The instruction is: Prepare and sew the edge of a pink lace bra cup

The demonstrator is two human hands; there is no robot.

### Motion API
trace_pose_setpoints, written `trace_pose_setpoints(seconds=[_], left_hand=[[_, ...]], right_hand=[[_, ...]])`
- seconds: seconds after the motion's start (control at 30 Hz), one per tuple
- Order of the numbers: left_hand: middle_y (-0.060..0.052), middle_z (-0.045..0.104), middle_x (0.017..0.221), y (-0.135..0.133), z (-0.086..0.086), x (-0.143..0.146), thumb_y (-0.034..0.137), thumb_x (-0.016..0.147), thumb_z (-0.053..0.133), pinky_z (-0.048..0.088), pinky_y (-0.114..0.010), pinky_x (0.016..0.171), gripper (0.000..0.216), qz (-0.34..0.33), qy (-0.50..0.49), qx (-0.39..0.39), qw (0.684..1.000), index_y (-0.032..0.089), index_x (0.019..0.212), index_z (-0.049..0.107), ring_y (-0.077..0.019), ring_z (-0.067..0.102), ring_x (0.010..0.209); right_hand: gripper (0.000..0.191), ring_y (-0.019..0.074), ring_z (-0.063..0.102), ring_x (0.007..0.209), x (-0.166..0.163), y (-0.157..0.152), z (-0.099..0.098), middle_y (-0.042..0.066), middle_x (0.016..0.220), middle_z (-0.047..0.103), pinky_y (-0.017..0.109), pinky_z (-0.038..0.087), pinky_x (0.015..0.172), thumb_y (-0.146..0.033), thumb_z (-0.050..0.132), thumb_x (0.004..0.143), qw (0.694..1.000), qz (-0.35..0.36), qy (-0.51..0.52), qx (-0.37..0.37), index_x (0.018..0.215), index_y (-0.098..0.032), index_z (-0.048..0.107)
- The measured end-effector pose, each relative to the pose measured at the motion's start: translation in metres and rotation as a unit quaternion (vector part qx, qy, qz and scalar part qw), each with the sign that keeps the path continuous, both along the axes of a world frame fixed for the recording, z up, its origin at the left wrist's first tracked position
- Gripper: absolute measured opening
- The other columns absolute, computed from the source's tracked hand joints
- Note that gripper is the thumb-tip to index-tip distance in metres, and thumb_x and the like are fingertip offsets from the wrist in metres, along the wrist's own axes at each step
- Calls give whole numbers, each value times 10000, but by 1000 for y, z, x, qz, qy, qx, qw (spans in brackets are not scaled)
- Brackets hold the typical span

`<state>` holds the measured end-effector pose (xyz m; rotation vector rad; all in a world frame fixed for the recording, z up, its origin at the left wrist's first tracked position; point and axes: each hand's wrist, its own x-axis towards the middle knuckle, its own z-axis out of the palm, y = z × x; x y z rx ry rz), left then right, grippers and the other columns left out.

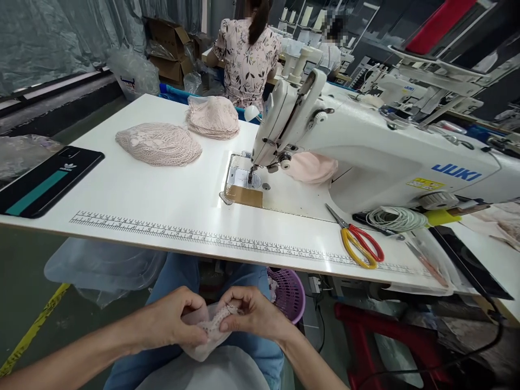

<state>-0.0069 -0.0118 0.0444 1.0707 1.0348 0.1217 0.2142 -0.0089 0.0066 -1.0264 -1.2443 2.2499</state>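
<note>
Over my lap, below the table edge, a small pale pink lace fabric piece is stretched between both hands. My left hand is closed on its sheer left side, thumb bent over the cloth. At its lacy upper right edge, my right hand pinches the trim between thumb and fingers. Up on the table stands a white JUKI sewing machine, its needle area apart from my hands. Two stacks of matching pieces lie left of it, a lace stack and a second stack.
Scissors with red and yellow handles lie near the table's front right, beside coiled cord. A phone rests at the left corner. A purple basket stands below the table. A person in a floral top sits ahead.
</note>
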Motion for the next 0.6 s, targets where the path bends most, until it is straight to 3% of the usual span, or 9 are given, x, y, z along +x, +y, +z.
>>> trace_pose_setpoints(seconds=[0.13,0.3,0.47,0.6], left_hand=[[45,372,657,-2,-4,-3,322,607,682,196,-266,541,226,-2,13,24,1000,178,559,514,-132,317,607],[61,322,557,-3,-9,-4,403,613,705,185,-261,530,311,-10,14,12,1000,184,554,492,-126,285,571],[10,500,592,-6,-17,-3,559,641,734,333,-257,578,430,-9,9,-15,1000,158,664,578,-165,457,605],[9,496,584,-7,-19,-4,576,658,753,326,-255,572,449,-16,7,-5,1000,153,645,601,-158,442,600]], right_hand=[[533,102,533,617,4,0,0,-11,706,627,235,416,630,-524,903,545,1000,13,0,0,832,-143,665],[511,82,421,601,4,-1,0,-38,640,541,206,309,554,-537,894,554,998,33,-13,47,769,-130,674],[574,85,384,595,5,-3,0,-46,621,481,202,292,533,-621,870,535,995,40,-31,91,761,-129,680],[554,97,412,607,7,-4,1,-28,611,511,206,315,548,-664,800,630,994,36,-32,99,686,-127,674]])
